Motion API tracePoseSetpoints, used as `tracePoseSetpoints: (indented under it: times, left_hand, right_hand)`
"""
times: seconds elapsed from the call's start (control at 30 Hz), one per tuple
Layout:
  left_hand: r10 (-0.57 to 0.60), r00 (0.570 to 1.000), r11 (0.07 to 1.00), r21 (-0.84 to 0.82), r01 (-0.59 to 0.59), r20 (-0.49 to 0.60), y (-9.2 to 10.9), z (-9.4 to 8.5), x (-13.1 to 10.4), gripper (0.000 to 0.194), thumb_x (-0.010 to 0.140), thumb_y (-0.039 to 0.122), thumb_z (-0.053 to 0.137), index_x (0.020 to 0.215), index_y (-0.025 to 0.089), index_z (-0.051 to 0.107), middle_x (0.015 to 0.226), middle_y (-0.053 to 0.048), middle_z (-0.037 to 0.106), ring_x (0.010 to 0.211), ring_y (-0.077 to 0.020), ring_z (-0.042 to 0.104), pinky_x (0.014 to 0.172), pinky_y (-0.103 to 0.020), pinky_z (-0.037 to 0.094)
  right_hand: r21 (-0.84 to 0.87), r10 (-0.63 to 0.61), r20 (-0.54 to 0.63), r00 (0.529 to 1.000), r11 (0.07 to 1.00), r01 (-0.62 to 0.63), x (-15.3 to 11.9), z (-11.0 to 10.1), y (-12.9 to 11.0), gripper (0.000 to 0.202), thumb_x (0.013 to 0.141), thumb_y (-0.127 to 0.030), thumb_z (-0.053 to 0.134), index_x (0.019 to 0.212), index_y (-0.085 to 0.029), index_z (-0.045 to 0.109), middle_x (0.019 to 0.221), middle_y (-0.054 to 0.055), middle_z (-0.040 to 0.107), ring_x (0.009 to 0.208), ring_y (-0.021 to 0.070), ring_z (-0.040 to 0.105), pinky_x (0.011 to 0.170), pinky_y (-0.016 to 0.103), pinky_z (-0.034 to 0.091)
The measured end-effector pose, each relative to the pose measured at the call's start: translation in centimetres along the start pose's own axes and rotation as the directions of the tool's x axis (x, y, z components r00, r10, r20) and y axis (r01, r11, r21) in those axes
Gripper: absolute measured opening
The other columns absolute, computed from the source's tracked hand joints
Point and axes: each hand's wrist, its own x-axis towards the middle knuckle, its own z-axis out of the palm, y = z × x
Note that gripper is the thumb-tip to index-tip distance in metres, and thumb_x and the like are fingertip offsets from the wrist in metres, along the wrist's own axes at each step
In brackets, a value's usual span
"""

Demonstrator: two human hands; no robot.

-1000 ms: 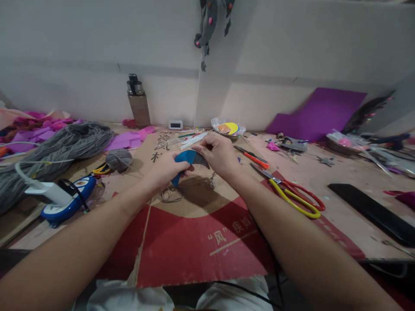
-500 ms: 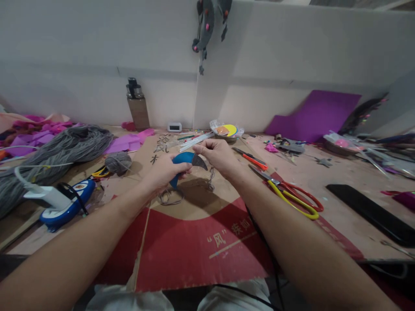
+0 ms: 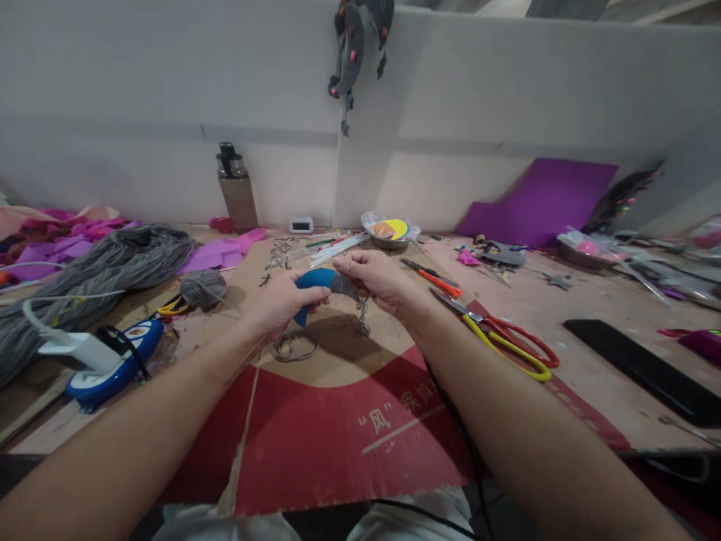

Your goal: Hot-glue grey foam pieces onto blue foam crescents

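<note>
Well, blue crescent [image 3: 311, 279]: up between my two hands, above the board, with its shadow beneath; held in the air, it leaves room for fingers around both edges.
Grey wrapped end [image 3: 342, 285]: the crescent's right-hand tip, turned toward my right hand, probably so those fingers can reach it.
Left hand [image 3: 285, 299]: thumb and fingers clamped on the blue part, thumb on the near face, which steadies the curve.
Right hand [image 3: 380, 278]: thumb and forefinger pressed together just above the wrapped end; whether a strand sits between them, I cannot tell.
Hanging yarn [image 3: 363, 323]: loose and kinked below the tip, near my right hand.
Yarn loop [image 3: 296, 346]: coiled on the board under my left hand.
Cardboard [image 3: 332, 443]: flat before me, apparently a cover for the table.
Scissors [image 3: 510, 340]: red and yellow handles toward me, beside my right forearm, easy to grab.
Yarn ball [image 3: 203, 288]: off to the left, near the big grey skein [image 3: 135, 254].
</note>
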Motion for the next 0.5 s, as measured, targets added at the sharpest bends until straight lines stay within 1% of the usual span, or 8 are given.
tracePoseSetpoints:
  times: [0.13,0.23,0.37,0.5]
  left_hand:
    - [0.012,1.0,0.999,0.035,-0.011,-0.01,-0.1,-0.1,-0.1,0.021,0.065,0.029,0.073,0.076,0.015,0.063,0.066,-0.001,0.063,0.055,-0.0099,0.051,0.052,-0.023,0.038]
    - [0.04,0.999,0.993,0.108,-0.039,-0.012,-0.1,-0.3,-0.1,0.022,0.066,0.03,0.071,0.082,0.015,0.065,0.068,-0.001,0.063,0.057,-0.0108,0.052,0.053,-0.023,0.038]
    - [0.128,0.992,0.951,0.285,-0.121,-0.006,0.1,-0.8,0.1,0.021,0.068,0.027,0.068,0.086,0.017,0.069,0.069,0.0,0.064,0.06,-0.0122,0.055,0.056,-0.023,0.039]
    - [0.22,0.976,0.888,0.411,-0.204,0.01,0.4,-1.3,0.3,0.017,0.067,0.02,0.064,0.082,0.019,0.072,0.074,0.0,0.068,0.068,-0.0143,0.059,0.065,-0.023,0.042]
  right_hand:
    - [0.041,0.069,0.061,0.996,0.997,-0.071,0.0,0.0,-0.1,0.037,0.079,-0.044,0.065,0.062,-0.019,0.045,0.051,-0.008,0.038,0.041,0.0044,0.025,0.04,0.022,0.016]
    - [0.037,0.095,0.112,0.989,0.994,-0.099,-0.2,-0.1,-0.2,0.035,0.08,-0.046,0.064,0.065,-0.019,0.048,0.052,-0.006,0.043,0.041,0.0048,0.027,0.04,0.022,0.016]
    - [0.019,0.096,0.146,0.985,0.995,-0.1,-0.5,0.0,-0.5,0.036,0.078,-0.048,0.066,0.066,-0.019,0.048,0.051,-0.008,0.039,0.043,0.0049,0.026,0.04,0.021,0.017]
    - [-0.014,0.099,0.152,0.983,0.995,-0.098,-1.0,0.3,-0.9,0.035,0.08,-0.045,0.065,0.066,-0.019,0.046,0.051,-0.009,0.036,0.044,0.0047,0.025,0.042,0.02,0.017]
